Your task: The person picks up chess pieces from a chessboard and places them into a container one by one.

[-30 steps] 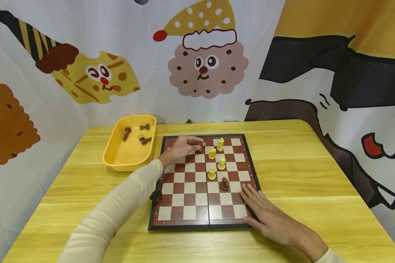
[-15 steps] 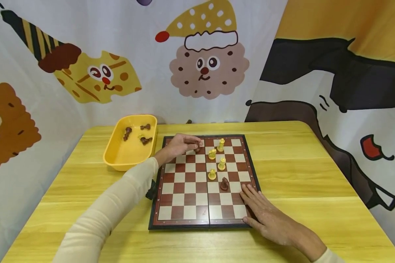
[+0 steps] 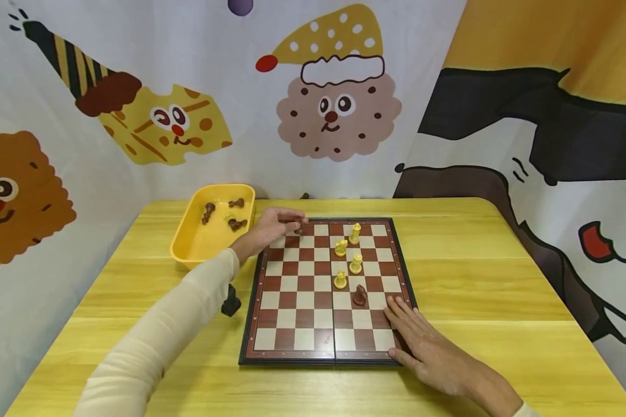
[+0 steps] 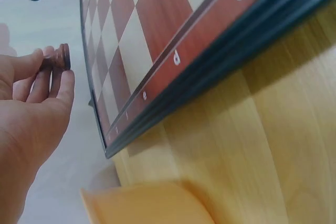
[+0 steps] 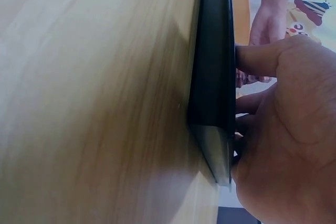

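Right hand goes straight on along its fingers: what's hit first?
Probably the standing brown chess piece on the chessboard, ahead of the right hand in the head view; depth unclear.

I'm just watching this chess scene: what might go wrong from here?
The brown chess piece might slip, since the left hand only pinches it. The right hand rests on the right edge of the chessboard; a nudge might shift the board and topple the yellow chess pieces standing on it.

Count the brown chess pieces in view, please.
5: one brown piece in the left grip, another piece on the chessboard, three pieces in the yellow tray. Others may be hidden.
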Motion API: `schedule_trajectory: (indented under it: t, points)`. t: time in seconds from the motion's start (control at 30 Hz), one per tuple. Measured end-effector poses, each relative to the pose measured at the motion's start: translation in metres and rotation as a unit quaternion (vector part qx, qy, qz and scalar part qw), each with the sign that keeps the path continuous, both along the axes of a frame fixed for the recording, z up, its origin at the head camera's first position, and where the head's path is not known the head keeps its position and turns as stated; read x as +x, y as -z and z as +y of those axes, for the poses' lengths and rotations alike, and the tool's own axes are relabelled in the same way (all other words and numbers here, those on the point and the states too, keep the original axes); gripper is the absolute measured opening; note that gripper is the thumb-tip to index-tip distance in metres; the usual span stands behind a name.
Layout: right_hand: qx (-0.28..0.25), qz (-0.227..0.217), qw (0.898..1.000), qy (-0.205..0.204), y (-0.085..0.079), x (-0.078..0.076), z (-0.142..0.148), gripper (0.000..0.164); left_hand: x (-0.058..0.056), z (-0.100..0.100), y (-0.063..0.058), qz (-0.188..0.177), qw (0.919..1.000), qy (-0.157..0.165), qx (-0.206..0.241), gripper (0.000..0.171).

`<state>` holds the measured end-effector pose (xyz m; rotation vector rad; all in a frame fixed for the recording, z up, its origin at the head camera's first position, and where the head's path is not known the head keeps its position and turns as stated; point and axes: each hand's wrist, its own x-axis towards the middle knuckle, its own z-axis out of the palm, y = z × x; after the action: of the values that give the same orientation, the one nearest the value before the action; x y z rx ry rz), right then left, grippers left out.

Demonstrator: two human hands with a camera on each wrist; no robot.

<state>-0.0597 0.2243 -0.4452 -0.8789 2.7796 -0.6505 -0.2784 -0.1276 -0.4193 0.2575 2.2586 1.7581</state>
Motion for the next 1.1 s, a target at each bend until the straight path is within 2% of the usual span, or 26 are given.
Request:
schedule_trajectory:
  t: [0.13, 0.23, 0.37, 0.5, 0.63, 0.8, 0.97, 1.1]
  points:
    - [0.0, 0.005, 1.0, 0.0, 0.0, 0.001, 0.0, 0.068, 0.002, -0.009, -0.005, 0.01, 0.9998, -0.003, -0.015, 0.029]
    - [0.001, 0.004, 1.0, 0.001, 0.0, 0.001, -0.001, 0.068, 0.005, -0.017, -0.009, 0.01, 0.9999, -0.007, 0.006, 0.029]
    - [-0.001, 0.003, 1.0, 0.002, -0.001, 0.0, -0.001, 0.067, 0.007, -0.029, -0.012, 0.004, 0.9983, -0.005, 0.059, 0.029]
    - [0.002, -0.003, 1.0, 0.002, -0.001, 0.0, -0.001, 0.068, 0.009, -0.04, -0.012, 0.018, 0.9989, 0.001, 0.044, 0.029]
    - [0.011, -0.009, 1.0, 0.003, -0.002, 0.0, -0.002, 0.069, 0.011, -0.051, -0.013, 0.038, 0.999, -0.012, 0.02, 0.028]
    - [0.017, -0.007, 1.0, 0.0, -0.002, 0.001, -0.002, 0.069, 0.014, -0.065, -0.013, 0.06, 0.9972, -0.019, 0.04, 0.029]
    - [0.016, -0.007, 1.0, 0.0, -0.002, 0.002, -0.002, 0.069, 0.015, -0.081, -0.016, 0.062, 0.9949, -0.043, 0.067, 0.029]
    - [0.013, -0.003, 1.0, -0.001, -0.002, 0.001, -0.002, 0.069, 0.014, -0.094, -0.02, 0.071, 0.9936, -0.079, 0.039, 0.027]
